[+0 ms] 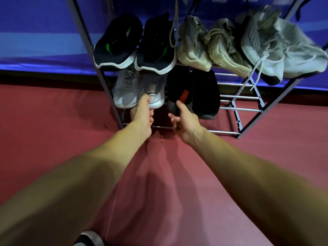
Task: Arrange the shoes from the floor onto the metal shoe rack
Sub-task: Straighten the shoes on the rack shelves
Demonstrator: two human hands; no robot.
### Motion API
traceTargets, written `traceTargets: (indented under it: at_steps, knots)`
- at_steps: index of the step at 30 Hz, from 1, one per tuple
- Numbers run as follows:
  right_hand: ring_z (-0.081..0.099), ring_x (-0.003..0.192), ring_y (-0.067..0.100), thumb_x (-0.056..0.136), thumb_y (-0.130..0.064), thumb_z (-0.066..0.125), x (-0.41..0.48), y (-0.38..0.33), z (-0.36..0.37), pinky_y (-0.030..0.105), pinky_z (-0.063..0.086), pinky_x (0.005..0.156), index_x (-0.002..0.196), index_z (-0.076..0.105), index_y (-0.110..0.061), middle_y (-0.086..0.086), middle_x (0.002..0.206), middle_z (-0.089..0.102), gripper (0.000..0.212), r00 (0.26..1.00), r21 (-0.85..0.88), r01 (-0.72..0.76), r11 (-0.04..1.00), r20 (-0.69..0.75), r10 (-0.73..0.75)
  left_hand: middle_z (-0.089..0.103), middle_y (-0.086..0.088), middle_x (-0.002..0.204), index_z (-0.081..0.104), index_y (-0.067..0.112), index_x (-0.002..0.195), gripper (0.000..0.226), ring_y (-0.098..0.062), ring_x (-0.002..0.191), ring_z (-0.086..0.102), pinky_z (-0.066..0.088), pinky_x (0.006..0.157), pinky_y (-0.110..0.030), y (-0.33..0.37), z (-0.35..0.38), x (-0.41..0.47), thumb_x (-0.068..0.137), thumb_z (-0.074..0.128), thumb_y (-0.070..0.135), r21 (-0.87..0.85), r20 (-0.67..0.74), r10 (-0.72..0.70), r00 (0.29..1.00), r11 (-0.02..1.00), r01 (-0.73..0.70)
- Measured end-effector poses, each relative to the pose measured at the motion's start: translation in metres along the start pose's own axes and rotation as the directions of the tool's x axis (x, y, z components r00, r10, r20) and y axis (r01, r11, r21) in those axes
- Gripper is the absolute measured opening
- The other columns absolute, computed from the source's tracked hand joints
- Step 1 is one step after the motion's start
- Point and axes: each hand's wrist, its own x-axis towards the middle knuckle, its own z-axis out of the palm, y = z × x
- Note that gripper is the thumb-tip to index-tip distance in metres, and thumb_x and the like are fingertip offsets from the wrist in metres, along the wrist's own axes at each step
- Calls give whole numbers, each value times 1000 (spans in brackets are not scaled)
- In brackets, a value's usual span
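Rack (239, 97): metal frame with shelves of thin bars, standing on the red floor (53, 112) against a blue wall (44, 32); two shelves show.
Top shelf: three pairs, toes pointing out. From the left, black shoes with green marks (117, 43), beige shoes (193, 45), then grey shoes (262, 47), one with a white lace (255, 75) hanging down past the shelf edge.
Bottom shelf: white shoes at the left end and black shoes (205, 93) just beside them in the middle; the right part is bare bars.
White pair: the outer one (125, 91) sits flat; the inner white shoe (156, 93) is the one being handled, toe at the shelf's front edge.
Left hand (142, 114): grips the toe of the inner white shoe, thumb on top, fingers curled under the sole.
Right hand (184, 121): at the toe of the nearer black shoe with a red tab (177, 86); thumb raised against its front, fingers loosely curled and spread below, closed on nothing. Whether they touch the shoe I cannot tell.
Cord (175, 23): hangs from above, over the black and green pair.
Bottom edge: a grey and black thing (87, 238), too cut off to name.
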Motion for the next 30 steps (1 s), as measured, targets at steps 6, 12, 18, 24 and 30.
traceTargets:
  at_steps: [6, 12, 18, 24, 30]
  knots:
    - [57, 60, 8, 89, -69, 53, -18, -4, 1, 18, 42, 55, 109, 69, -8, 2, 94, 78, 66, 924, -307, -139, 941, 302, 235, 45, 5, 59, 57, 21, 68, 17, -12, 46, 35, 28, 43, -24, 11, -25, -7, 62, 64, 35, -128, -88, 84, 993, 987, -95]
    - [51, 53, 6, 92, -49, 64, -20, -31, 35, 17, 34, 49, 114, 66, -14, 2, 80, 73, 42, 974, 39, 77, 996, 212, -83, 37, 9, 53, 44, 24, 62, 12, -10, 45, 19, 14, 44, -25, 22, -45, -8, 66, 54, 29, -135, 78, 77, 994, 989, -66]
    - [39, 45, 9, 86, -30, 61, -24, -32, 30, 20, 28, 40, 100, 69, -6, 19, 91, 77, 29, 986, 20, 167, 986, 20, -168, 47, 7, 62, 54, 24, 69, 16, -9, 44, 26, 21, 41, -22, 22, -51, -4, 71, 58, 39, -103, 76, 63, 995, 993, -55]
    - [43, 44, 6, 84, -24, 65, -32, -31, 23, 17, 30, 37, 103, 66, -9, 20, 104, 75, 24, 993, 104, 106, 989, 47, -111, 64, 3, 91, 69, 26, 104, 36, -10, 69, 51, 35, 57, -23, 16, -34, -7, 80, 69, 55, -93, 172, -13, 985, 995, 29]
    - [43, 45, 7, 91, -28, 63, -47, -26, -3, 16, 30, 43, 96, 61, -16, 16, 99, 77, 13, 994, 118, 57, 991, 84, -67, 61, 5, 96, 65, 21, 123, 68, -5, 58, 52, 36, 47, -18, 14, -17, -20, 62, 81, 46, -105, 167, 18, 986, 995, -1]
